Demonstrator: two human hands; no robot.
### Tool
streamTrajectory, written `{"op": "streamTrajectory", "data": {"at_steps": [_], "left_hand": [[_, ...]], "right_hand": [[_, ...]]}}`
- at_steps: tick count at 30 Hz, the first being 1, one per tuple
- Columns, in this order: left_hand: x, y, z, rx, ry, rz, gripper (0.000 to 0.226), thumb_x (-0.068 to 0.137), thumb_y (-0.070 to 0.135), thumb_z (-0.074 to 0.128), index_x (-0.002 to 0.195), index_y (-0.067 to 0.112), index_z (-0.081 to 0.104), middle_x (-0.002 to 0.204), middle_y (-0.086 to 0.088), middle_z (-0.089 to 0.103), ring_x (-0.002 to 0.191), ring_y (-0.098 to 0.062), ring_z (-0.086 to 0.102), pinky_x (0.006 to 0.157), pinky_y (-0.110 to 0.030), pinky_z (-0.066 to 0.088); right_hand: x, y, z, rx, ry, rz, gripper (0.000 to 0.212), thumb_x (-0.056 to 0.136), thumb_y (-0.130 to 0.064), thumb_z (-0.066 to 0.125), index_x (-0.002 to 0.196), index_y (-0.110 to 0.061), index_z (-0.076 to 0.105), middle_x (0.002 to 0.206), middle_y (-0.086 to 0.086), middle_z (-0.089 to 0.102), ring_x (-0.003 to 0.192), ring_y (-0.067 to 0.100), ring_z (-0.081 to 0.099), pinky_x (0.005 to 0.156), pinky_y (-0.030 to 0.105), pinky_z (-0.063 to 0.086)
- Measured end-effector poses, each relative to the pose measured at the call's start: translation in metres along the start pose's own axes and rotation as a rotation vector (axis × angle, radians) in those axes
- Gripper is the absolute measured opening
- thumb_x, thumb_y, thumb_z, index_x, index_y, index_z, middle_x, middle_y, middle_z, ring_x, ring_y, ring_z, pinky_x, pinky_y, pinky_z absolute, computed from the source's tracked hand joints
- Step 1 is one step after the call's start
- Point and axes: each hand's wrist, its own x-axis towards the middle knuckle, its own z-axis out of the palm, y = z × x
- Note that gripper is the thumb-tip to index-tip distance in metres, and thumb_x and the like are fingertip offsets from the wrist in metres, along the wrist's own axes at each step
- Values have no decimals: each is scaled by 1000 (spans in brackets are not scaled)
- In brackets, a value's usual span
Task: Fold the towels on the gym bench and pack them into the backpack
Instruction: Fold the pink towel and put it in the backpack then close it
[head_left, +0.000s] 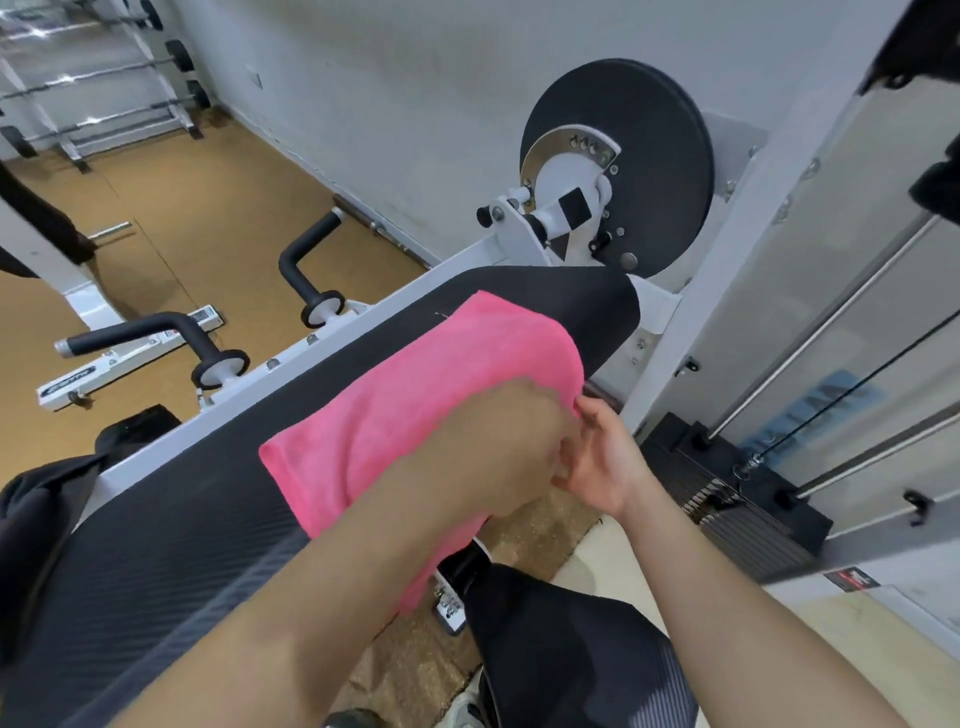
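Note:
A pink towel (415, 384) lies folded across the black padded gym bench (182, 535), its near end hanging over the bench's right edge. My left hand (498, 447) lies on top of the towel near its right edge, fingers curled into the cloth. My right hand (602, 462) is just beside it at the bench's right side and pinches the towel's edge with its fingertips. A dark fabric item (31, 514), possibly the backpack, shows at the far left edge of the bench.
A black weight disc (654, 156) and white machine frame stand past the bench's far end. A weight stack with steel rods (727, 493) is to the right. Padded handles (306, 265) stick out left of the bench. A barbell rack (93, 78) stands far left.

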Motion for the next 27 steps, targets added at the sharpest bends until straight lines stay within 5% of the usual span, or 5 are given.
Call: {"op": "streamTrajectory", "data": {"at_steps": [6,11,19,24,27], "left_hand": [[77,-11,11,443,-109,176,23,90,13,48,107,18,64,108,1,62,103,-23,53,83,-36,45],[103,4,16,664,-188,241,19,91,21,47,107,22,59,106,6,56,107,-21,40,77,-39,23],[114,-22,-1,56,-158,283,21,87,25,62,104,32,74,97,13,73,93,-12,63,80,-29,45],[105,-33,11,72,-32,367,43,92,43,35,100,23,72,90,5,73,85,-20,64,77,-38,50],[101,-37,9,-139,128,433,25,92,31,56,96,19,77,95,7,74,95,-13,63,89,-32,48]], "right_hand": [[-12,6,-29,-96,-68,-101,37,88,-3,61,125,-4,59,122,22,64,110,34,64,88,44,54],[-27,3,-36,-42,-33,-180,52,78,20,60,124,-3,57,118,25,65,108,37,65,88,40,56],[-50,-6,-50,9,-15,-51,31,76,-2,70,106,5,70,105,20,71,89,24,70,80,33,60],[-53,-3,-43,200,61,-24,41,77,-10,70,116,4,65,100,15,68,85,23,67,78,34,58],[-51,3,-38,360,93,-65,35,79,-9,67,114,-2,68,100,12,69,89,22,65,87,36,54]]}}
